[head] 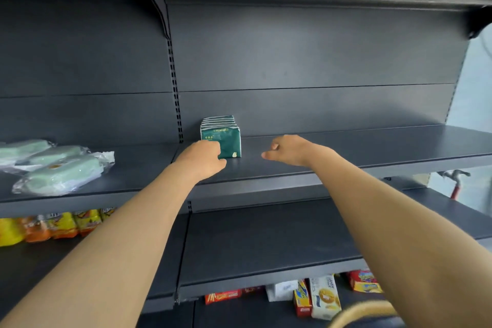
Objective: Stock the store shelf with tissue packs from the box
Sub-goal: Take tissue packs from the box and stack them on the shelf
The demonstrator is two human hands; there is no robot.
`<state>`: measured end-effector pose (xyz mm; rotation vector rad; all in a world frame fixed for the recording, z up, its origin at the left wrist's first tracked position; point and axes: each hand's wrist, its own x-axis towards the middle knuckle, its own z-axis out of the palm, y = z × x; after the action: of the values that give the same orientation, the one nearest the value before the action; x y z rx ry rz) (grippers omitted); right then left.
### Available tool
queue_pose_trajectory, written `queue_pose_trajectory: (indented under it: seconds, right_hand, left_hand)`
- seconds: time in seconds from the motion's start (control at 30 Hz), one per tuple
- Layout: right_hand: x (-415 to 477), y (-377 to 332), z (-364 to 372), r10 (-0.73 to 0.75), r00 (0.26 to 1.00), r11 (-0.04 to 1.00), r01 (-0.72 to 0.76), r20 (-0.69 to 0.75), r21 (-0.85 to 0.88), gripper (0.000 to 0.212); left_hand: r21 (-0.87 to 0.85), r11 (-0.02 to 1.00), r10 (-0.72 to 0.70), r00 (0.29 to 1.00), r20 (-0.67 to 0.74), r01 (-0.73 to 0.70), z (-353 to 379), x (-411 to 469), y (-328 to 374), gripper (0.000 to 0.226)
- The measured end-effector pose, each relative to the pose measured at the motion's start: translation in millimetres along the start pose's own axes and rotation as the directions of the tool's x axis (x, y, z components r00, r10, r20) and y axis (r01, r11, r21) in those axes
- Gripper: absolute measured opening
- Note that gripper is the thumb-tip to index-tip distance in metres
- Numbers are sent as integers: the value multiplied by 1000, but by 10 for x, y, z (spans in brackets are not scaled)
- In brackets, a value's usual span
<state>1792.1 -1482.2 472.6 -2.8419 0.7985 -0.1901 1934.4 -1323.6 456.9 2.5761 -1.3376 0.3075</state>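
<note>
A row of several dark green tissue packs (226, 138) stands upright on the dark grey shelf (346, 149), running back toward the rear panel. My left hand (203, 158) is at the front pack's lower left corner, fingers curled against it; whether it grips the pack I cannot tell. My right hand (288, 150) hovers just right of the packs, apart from them, fingers loosely spread and holding nothing. The box is not in view.
Clear-wrapped pale green rolls (53, 168) lie on the same shelf at the left. Yellow and orange snack bags (53, 229) sit on the lower left shelf. Boxed biscuits (324, 298) and red packs (364, 281) stand on the bottom shelf. A blurred tan curved rim (364, 311) shows at the bottom edge.
</note>
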Motion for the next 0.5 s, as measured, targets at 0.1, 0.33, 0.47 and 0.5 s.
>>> queue_pose_trajectory:
  seconds: [0.1,0.33,0.47,0.5]
  right_hand:
    - [-318,272,-173,-8,999,999,10,-41,39,56]
    - [-1142,1200,-412,-104,993,994,105,-57,5,58]
    - [-1672,1751,-535,-155,987,983,151,-36,-106,57]
    - [-1807,1879,-557,-165,986,980,161,-30,-115,56]
  left_hand:
    - [90,996,9,1000,-6,-8,-127,-284,337,33]
    - [109,991,-73,996,-50,78,-167,-934,1320,34]
    - [111,985,-130,991,-40,134,-101,-1265,1887,34]
    - [113,983,-141,989,-30,144,-90,-1353,2029,34]
